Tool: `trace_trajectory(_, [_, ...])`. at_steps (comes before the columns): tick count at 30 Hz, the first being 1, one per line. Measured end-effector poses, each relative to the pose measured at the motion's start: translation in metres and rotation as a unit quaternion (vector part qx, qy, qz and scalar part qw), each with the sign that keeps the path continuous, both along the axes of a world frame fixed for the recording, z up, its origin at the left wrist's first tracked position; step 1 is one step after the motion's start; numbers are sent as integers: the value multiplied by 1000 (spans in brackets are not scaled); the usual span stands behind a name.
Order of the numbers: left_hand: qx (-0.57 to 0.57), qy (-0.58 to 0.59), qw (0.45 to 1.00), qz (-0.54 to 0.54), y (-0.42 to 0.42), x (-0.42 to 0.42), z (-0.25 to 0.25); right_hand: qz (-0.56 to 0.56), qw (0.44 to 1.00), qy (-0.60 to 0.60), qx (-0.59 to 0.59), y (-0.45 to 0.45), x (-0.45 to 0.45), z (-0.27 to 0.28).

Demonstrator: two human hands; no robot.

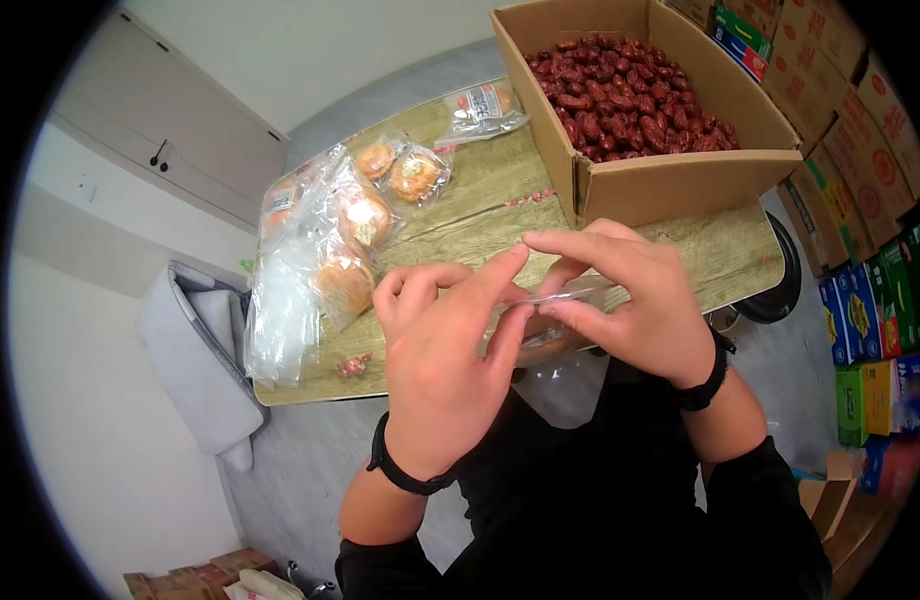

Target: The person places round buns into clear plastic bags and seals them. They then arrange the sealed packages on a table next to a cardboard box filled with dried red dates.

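Note:
My left hand (pixel 452 337) and my right hand (pixel 625 300) pinch the edge of a clear plastic bag (pixel 561 386) between thumbs and fingers, at the table's near edge. Something brown shows inside the bag, partly hidden by my fingers. Left of my hands, several round baked buns (pixel 344 281) in clear wrappers lie on the wood-patterned table (pixel 467 195). A pile of clear plastic bags (pixel 280 322) rests along the table's left edge. One more wrapped bun (pixel 484 103) with a printed label lies at the back, beside the cardboard box.
An open cardboard box (pixel 685 184) of dried red dates (pixel 625 97) stands on the table's right part. Stacked cartons (pixel 857 165) and colourful packages (pixel 857 315) line the right side. A grey padded fabric item (pixel 197 367) stands left of the table.

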State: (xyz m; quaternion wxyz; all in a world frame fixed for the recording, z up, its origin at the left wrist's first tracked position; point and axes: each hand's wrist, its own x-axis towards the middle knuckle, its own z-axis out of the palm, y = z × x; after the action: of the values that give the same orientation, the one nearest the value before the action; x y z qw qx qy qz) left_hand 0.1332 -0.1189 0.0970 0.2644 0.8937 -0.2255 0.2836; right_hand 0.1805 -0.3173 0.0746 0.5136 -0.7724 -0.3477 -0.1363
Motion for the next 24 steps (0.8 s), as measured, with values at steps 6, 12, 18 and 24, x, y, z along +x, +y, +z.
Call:
trace_trajectory(6, [-10, 7, 1000, -3, 1, -2, 1, -16, 999, -26, -14, 0, -3, 2])
trace_trajectory(12, [-27, 28, 999, 5, 19, -5, -1, -39, 998, 36, 36, -10, 0, -2])
trace_trajectory(18, [-184, 85, 979, 16, 45, -25, -40, -25, 996, 72, 35, -8, -1, -4])
trace_trajectory(24, [-447, 174, 875, -59, 54, -31, -67, -10, 993, 105, 47, -6, 1, -2])
